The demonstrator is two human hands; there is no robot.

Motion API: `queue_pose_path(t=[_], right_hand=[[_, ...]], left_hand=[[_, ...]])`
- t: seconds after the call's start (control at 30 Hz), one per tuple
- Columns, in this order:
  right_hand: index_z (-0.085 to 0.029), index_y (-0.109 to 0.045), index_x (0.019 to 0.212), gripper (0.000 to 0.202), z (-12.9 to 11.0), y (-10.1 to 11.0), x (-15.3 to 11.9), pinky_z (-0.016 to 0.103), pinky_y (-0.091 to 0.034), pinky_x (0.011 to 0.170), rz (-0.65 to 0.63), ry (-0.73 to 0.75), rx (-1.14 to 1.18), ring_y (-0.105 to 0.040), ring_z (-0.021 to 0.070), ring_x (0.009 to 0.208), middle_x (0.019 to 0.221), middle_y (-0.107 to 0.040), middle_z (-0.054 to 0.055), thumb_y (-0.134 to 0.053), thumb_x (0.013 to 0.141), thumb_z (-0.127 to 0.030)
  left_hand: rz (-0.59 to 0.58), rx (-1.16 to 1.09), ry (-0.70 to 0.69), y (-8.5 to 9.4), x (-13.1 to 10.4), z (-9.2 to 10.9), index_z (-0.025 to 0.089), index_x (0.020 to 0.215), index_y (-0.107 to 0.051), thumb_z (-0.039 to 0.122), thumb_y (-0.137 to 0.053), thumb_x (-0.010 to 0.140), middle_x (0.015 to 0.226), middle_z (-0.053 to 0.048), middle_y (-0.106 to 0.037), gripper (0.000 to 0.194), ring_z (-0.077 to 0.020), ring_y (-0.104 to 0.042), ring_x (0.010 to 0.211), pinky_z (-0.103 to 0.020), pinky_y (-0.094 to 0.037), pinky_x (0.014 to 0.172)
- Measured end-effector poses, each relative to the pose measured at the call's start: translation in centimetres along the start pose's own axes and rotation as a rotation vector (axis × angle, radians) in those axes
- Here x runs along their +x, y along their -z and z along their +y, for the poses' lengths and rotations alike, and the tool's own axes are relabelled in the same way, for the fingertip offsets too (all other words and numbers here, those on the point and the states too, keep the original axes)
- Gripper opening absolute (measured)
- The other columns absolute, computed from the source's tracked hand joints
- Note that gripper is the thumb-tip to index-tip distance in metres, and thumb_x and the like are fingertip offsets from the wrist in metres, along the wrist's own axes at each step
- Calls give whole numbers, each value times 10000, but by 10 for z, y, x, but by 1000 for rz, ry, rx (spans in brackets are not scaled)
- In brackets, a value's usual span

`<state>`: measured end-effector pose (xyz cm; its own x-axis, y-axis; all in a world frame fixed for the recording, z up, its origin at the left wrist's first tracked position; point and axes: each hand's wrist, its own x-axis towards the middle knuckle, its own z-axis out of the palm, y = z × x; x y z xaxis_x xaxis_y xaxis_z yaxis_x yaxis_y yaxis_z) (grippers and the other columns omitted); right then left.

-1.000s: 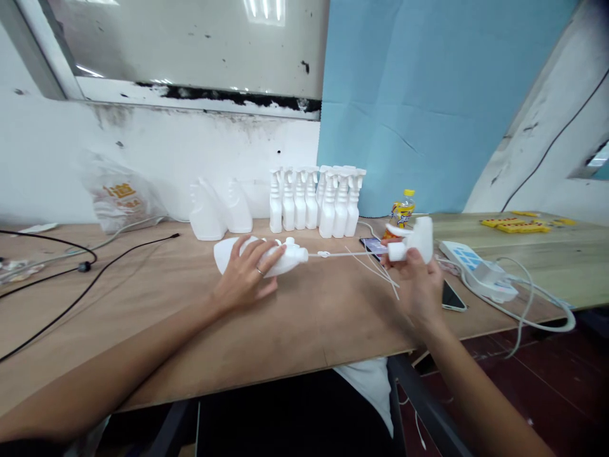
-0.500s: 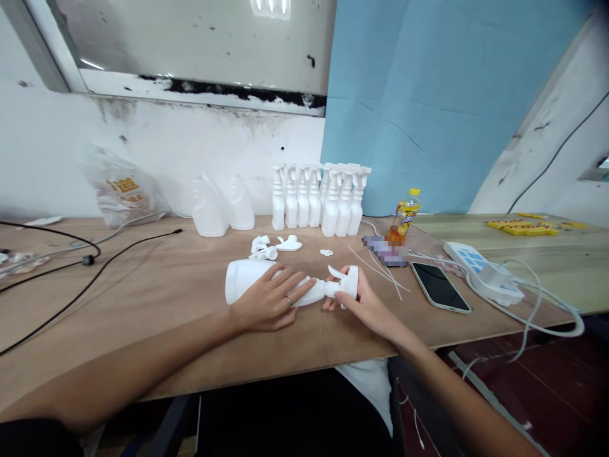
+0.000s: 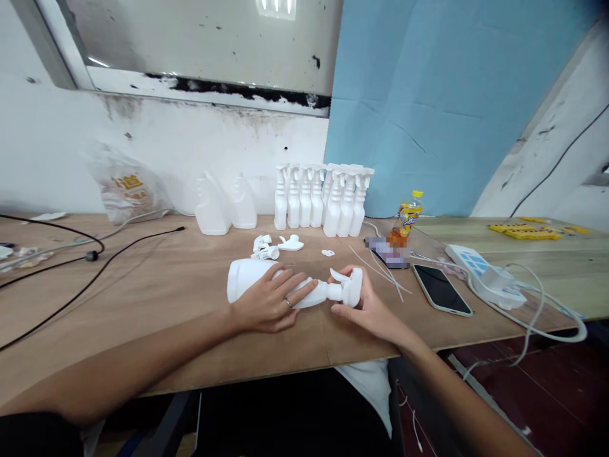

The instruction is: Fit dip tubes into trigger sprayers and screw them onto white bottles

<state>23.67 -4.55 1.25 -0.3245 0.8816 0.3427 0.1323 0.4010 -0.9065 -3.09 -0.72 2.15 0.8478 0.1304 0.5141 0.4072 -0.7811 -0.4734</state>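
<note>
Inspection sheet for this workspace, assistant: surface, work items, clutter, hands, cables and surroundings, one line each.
Surface: brown tabletop, bare in places.
Work items: spray bottle lying sideways, trigger head at its neck; loose sprayer parts, thin tubes, upright sprayers beyond.
Clutter: phone, drink bottle, plastic bag.
Hands: left hand grips bottle body; right hand holds trigger head.
Cables: black cables at left; white cable near power strip loops past table edge.
Surroundings: marked white wall, blue sheet.
</note>
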Motion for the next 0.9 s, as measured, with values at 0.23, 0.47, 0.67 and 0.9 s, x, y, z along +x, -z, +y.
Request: queue_pose_path(t=[0.23,0.47,0.67,0.9], right_hand=[[-254,-343,1244,570,6,-2,-1,378,-515,878,113,-13,-184,-650,209,902,1025,-654,43,-723,834,-366],[-263,-322,1288,601,-1,-3,-2,392,-511,891,105,-17,-174,-644,228,946,1083,-634,61,-715,841,-347],[-253,-345,1281,593,-2,-6,-3,383,-515,861,151,-26,-176,-643,224,896,1059,-632,62,-720,837,-370],[-239,-439,1273,568,0,-5,-3,348,-527,766,196,-29,-202,-639,210,810,1015,-659,56,-738,821,-406]], left_hand=[[-5,6,4,-1,0,3,87,1479,-372,295,-518,912,1334,-176,-594,621,-307,-554,1104,-521,-388,1015],[10,4,5,0,1,3,93,1472,-380,292,-523,906,1329,-173,-599,617,-305,-567,1097,-519,-392,1012],[18,4,12,1,1,4,103,1485,-363,298,-532,898,1321,-178,-604,642,-306,-576,1103,-515,-394,1013],[13,-16,4,1,0,4,107,1498,-343,291,-520,904,1339,-177,-597,647,-302,-576,1116,-520,-394,1021]])
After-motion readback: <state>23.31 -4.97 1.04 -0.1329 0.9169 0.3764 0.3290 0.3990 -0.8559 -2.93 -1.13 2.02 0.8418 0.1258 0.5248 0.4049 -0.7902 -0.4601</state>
